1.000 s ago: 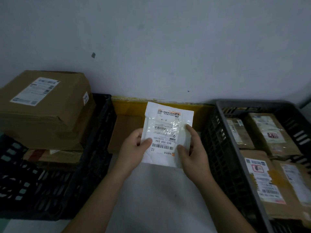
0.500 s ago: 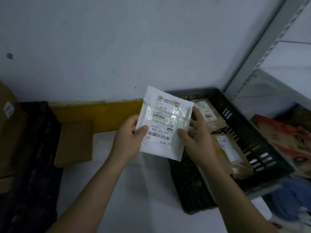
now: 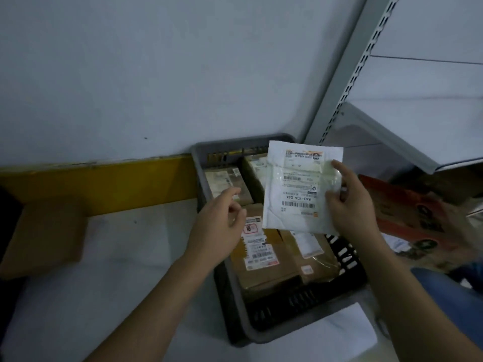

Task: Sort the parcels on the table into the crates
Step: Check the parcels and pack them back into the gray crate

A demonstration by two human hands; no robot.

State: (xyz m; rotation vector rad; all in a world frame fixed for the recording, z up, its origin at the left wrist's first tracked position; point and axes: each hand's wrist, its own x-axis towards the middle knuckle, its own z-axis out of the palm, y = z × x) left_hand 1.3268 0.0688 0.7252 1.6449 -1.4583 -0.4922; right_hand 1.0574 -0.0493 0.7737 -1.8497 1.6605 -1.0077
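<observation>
pinched at its right edge by the right hand [image 3: 351,205], the white parcel [image 3: 300,189] hangs over the dark crate [image 3: 235,309] of brown boxes [image 3: 264,259]. left hand [image 3: 219,228] floats open beside it, touching nothing.

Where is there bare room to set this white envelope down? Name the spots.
Bare table between the yellow strip, flat brown box and grey plastic crate. Inside the crate, brown parcels crowd it; only its near end looks open.
</observation>
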